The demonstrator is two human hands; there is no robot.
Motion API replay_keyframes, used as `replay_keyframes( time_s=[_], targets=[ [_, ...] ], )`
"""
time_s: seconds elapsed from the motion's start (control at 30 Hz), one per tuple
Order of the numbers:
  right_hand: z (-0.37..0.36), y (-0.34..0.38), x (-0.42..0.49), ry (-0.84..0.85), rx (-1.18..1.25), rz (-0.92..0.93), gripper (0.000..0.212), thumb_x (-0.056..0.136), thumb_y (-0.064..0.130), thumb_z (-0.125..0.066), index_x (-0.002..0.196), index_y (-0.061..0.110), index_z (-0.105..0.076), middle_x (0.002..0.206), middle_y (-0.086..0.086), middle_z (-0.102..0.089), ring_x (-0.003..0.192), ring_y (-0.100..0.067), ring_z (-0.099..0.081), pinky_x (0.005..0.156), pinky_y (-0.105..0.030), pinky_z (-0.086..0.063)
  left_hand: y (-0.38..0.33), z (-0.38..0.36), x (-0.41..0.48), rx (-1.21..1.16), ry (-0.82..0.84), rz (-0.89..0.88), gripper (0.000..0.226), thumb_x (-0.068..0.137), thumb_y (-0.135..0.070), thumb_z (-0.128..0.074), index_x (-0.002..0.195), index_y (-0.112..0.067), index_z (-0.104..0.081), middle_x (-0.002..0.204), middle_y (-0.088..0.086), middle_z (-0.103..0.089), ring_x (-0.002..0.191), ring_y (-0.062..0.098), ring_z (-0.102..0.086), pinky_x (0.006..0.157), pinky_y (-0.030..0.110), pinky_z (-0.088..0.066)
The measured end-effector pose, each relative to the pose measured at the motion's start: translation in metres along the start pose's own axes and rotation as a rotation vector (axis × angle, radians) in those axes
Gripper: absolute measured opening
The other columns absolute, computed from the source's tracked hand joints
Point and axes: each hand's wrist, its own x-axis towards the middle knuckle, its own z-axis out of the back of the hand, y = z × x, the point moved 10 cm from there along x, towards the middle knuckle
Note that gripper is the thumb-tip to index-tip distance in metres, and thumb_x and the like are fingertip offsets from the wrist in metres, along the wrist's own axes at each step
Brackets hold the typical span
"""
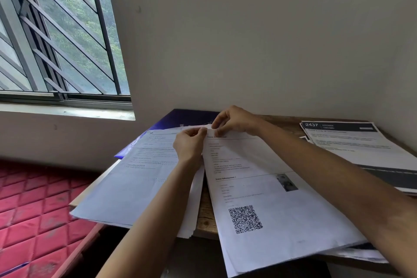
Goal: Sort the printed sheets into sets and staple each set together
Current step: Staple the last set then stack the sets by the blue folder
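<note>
— Item 1?
— Centre sheets (259, 187), on the wooden table (204, 210), overhanging its near edge. Printed: "Scene Information 1", a small photo, a QR code (245, 219). Smaller text illegible.
— Hands?
— Left hand (189, 145) and right hand (234, 121) each pinch the far top edge of those sheets, fingertips close together.
— Item 2?
— Left pile (135, 176), printed forms, text too blurred to read; its far edge overlaps a blue folder (180, 117).
— Item 3?
— Right pile (352, 142), well apart from the hands; black header reads "2437" and "KITCHEN".
— Surroundings?
— Barred window (63, 29); red quilted mattress (33, 198), lower left.
</note>
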Motion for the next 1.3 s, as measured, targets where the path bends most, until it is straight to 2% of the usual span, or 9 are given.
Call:
replay_keyframes(
  time_s=[0.13,0.2,0.27,0.47,0.67,0.9,1.1,1.2,1.3],
  targets=[
    [0.016,-0.014,0.016,0.008,0.118,-0.053,0.017,0.083,0.014,-0.072,0.099,0.007,-0.072,0.096,-0.008,-0.072,0.091,-0.019,-0.067,0.082,-0.029,-0.054,0.006,0.003,0.003,-0.016,-0.041,0.044,0.016,0.09,-0.02,-0.067,0.076,-0.028,-0.067,0.09,0.005,-0.071,0.085,0.022,-0.07,0.078,0.042,-0.06],
    [0.034,-0.017,0.03,-0.128,0.017,0.001,0.017,0.084,0.009,-0.069,0.101,0.008,-0.071,0.102,-0.007,-0.071,0.099,-0.019,-0.065,0.086,-0.029,-0.052,0.011,0.003,0.005,-0.027,-0.053,0.078,0.015,0.089,-0.02,-0.068,0.076,-0.027,-0.067,0.09,0.006,-0.071,0.084,0.022,-0.07,0.077,0.042,-0.06],
    [0.033,-0.014,0.045,-0.14,-0.074,0.055,0.026,0.084,0.005,-0.068,0.11,0.007,-0.068,0.112,-0.008,-0.068,0.107,-0.02,-0.062,0.093,-0.027,-0.048,0.014,0.003,0.007,-0.029,-0.061,0.087,0.015,0.089,-0.021,-0.069,0.076,-0.027,-0.067,0.09,0.006,-0.071,0.084,0.022,-0.07,0.077,0.042,-0.06],
    [-0.024,-0.01,0.082,0.227,-0.356,0.133,0.046,0.089,0.007,-0.063,0.133,0.014,-0.055,0.138,0.0,-0.052,0.127,-0.013,-0.047,0.109,-0.03,-0.037,0.018,0.0,0.011,-0.049,-0.044,0.1,0.013,0.087,-0.023,-0.07,0.076,-0.029,-0.068,0.09,0.004,-0.072,0.085,0.022,-0.07,0.08,0.042,-0.059],
    [-0.045,-0.004,0.093,0.417,-0.314,0.122,0.036,0.089,0.012,-0.062,0.125,0.016,-0.062,0.123,0.003,-0.063,0.114,-0.012,-0.058,0.102,-0.029,-0.043,0.018,-0.002,0.01,-0.067,-0.016,0.113,0.014,0.089,-0.021,-0.069,0.077,-0.029,-0.069,0.09,0.004,-0.071,0.084,0.022,-0.07,0.079,0.041,-0.06],
    [-0.041,-0.006,0.103,0.256,-0.308,0.118,0.032,0.084,0.014,-0.07,0.115,0.014,-0.063,0.111,-0.001,-0.064,0.101,-0.014,-0.06,0.086,-0.025,-0.048,0.022,-0.003,0.01,-0.105,-0.008,0.158,0.01,0.087,-0.022,-0.071,0.079,-0.027,-0.07,0.091,0.007,-0.072,0.084,0.023,-0.071,0.077,0.041,-0.06],
    [-0.013,-0.018,0.103,0.059,-0.339,0.062,0.042,0.085,0.017,-0.068,0.124,0.007,-0.058,0.119,-0.011,-0.062,0.106,-0.022,-0.059,0.088,-0.027,-0.046,0.028,-0.006,0.011,-0.145,0.019,0.213,0.002,0.085,-0.021,-0.072,0.083,-0.023,-0.073,0.094,0.011,-0.073,0.087,0.027,-0.071,0.08,0.044,-0.059],
    [0.018,-0.031,0.092,-0.052,-0.139,0.001,0.038,0.086,0.01,-0.065,0.123,0.001,-0.059,0.121,-0.014,-0.062,0.109,-0.024,-0.058,0.088,-0.029,-0.045,0.03,-0.008,0.011,-0.171,0.043,0.244,0.005,0.084,-0.021,-0.073,0.089,-0.019,-0.074,0.093,0.012,-0.074,0.086,0.028,-0.072,0.081,0.045,-0.059],
    [0.025,-0.04,0.067,-0.009,0.495,-0.101,0.027,0.091,0.006,-0.057,0.118,0.0,-0.058,0.11,-0.015,-0.058,0.1,-0.026,-0.06,0.085,-0.033,-0.053,0.031,-0.011,0.01,-0.2,0.073,0.263,0.006,0.087,-0.019,-0.071,0.092,-0.016,-0.072,0.094,0.013,-0.074,0.085,0.028,-0.072,0.082,0.046,-0.059]
  ],
)
